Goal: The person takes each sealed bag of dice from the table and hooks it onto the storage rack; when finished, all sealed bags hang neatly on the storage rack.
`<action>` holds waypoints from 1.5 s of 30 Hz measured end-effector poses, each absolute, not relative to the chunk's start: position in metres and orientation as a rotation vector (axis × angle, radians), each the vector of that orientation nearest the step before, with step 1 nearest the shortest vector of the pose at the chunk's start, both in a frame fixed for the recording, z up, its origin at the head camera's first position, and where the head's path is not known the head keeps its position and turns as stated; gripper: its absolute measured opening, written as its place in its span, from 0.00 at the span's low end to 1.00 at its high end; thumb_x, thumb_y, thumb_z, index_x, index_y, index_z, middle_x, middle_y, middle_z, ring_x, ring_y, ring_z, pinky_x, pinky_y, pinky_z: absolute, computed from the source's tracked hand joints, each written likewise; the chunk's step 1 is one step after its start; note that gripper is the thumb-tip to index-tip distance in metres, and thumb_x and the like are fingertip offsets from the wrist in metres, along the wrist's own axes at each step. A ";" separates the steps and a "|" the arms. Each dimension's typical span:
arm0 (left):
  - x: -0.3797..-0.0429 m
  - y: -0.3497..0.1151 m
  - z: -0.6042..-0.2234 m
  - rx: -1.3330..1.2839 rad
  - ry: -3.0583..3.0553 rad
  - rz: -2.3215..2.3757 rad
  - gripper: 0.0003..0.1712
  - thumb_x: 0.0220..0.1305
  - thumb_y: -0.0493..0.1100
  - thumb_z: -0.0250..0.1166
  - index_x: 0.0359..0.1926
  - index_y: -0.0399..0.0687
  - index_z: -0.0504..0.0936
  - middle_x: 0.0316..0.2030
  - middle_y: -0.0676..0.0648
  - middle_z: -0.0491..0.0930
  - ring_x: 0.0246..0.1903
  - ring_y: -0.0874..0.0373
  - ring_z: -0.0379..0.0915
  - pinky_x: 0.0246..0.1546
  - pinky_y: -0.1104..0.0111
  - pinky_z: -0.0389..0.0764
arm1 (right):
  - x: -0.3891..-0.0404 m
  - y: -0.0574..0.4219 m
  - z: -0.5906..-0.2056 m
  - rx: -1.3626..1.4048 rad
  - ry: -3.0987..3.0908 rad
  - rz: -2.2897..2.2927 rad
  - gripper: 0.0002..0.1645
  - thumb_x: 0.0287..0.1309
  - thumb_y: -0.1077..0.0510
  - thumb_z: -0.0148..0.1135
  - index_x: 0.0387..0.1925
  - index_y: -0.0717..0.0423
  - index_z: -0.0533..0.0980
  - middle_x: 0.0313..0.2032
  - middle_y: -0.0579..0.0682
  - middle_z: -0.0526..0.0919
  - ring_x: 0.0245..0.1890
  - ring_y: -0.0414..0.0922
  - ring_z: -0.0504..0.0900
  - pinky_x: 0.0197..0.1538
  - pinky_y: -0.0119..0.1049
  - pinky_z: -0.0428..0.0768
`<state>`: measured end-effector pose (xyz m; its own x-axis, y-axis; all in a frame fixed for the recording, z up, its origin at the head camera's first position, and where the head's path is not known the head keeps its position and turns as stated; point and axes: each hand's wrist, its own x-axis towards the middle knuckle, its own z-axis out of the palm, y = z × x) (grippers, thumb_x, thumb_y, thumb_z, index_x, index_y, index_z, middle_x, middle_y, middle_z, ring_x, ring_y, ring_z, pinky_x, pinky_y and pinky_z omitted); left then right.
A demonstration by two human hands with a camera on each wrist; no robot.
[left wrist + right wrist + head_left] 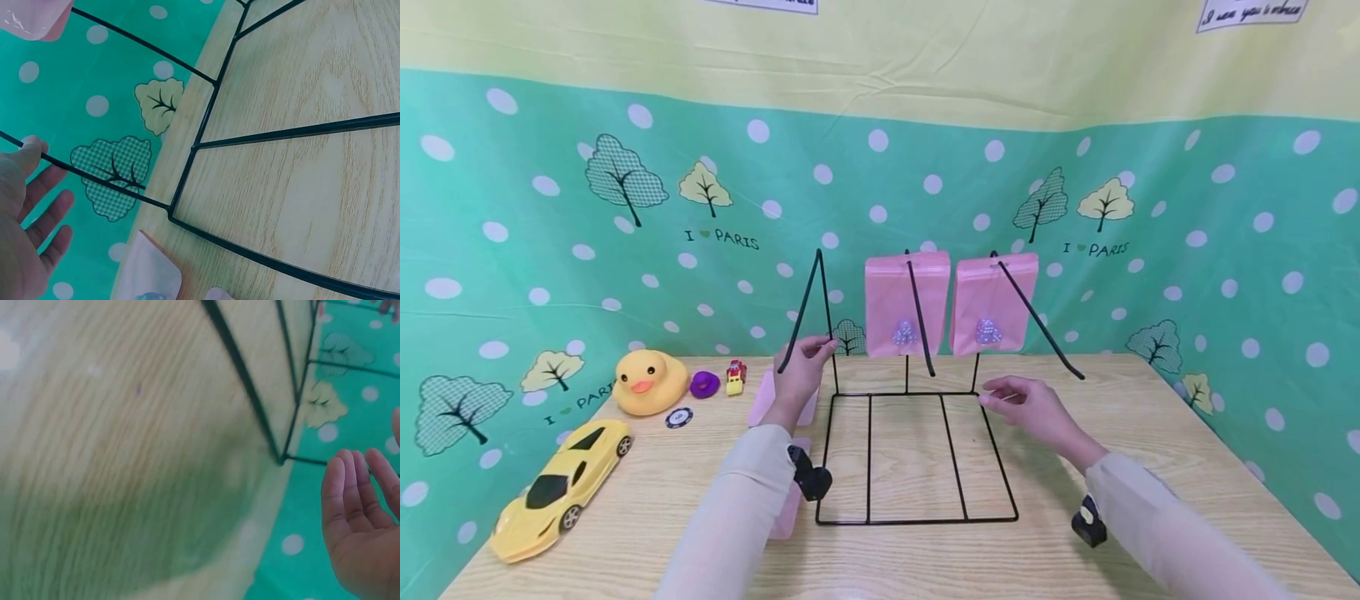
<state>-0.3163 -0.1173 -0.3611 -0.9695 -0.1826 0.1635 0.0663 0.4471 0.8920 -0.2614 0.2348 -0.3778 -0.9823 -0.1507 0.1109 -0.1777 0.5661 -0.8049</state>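
A black wire rack (pixel 917 522) stands on the table, with three prongs slanting up and forward from its back uprights. My left hand (pixel 799 375) pinches the left upright between thumb and index finger, the other fingers spread in the left wrist view. Beside the back right corner is my right hand (pixel 1032 408), its fingers loosely extended and holding nothing; they overlap the right upright in the right wrist view. One pink pouch (pixel 887 300) hangs on the middle prong and another pink pouch (pixel 1009 304) on the right prong, each with a cluster of beads showing. The left prong is bare.
More pink pouches (pixel 786 517) lie on the table (pixel 1150 500) left of the rack, partly behind my left arm. Further left are a rubber duck (pixel 651 383), a purple hat (pixel 704 384), a small toy (pixel 736 377), a round chip (pixel 679 417) and a yellow toy car (pixel 561 492).
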 end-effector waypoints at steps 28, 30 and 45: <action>-0.315 -0.115 -0.361 0.112 -2.465 -1.494 0.20 0.72 0.53 0.65 0.56 0.48 0.86 0.52 0.43 0.85 0.57 0.46 0.77 0.57 0.51 0.76 | -0.320 0.240 -0.401 0.298 -2.833 1.236 0.26 0.70 0.50 0.64 0.59 0.65 0.78 0.51 0.62 0.84 0.47 0.55 0.84 0.43 0.41 0.85; -0.314 -0.115 -0.361 0.115 -2.472 -1.491 0.20 0.72 0.54 0.65 0.56 0.48 0.86 0.52 0.42 0.85 0.56 0.46 0.77 0.57 0.51 0.76 | -0.322 0.241 -0.401 0.282 -2.839 1.243 0.26 0.70 0.49 0.64 0.59 0.63 0.78 0.51 0.62 0.83 0.47 0.53 0.84 0.43 0.41 0.85; -0.314 -0.116 -0.361 0.102 -2.468 -1.519 0.19 0.72 0.53 0.65 0.56 0.48 0.86 0.52 0.43 0.85 0.56 0.46 0.77 0.56 0.51 0.76 | -0.332 0.242 -0.405 0.242 -2.823 1.440 0.24 0.68 0.50 0.67 0.58 0.61 0.80 0.53 0.59 0.86 0.50 0.54 0.84 0.46 0.42 0.84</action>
<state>-0.3140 -0.1161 -0.3609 -0.9684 -0.1843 0.1680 0.0669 0.4569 0.8870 -0.3320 0.2421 -0.4048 -0.9878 -0.1515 0.0364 -0.1184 0.5779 -0.8075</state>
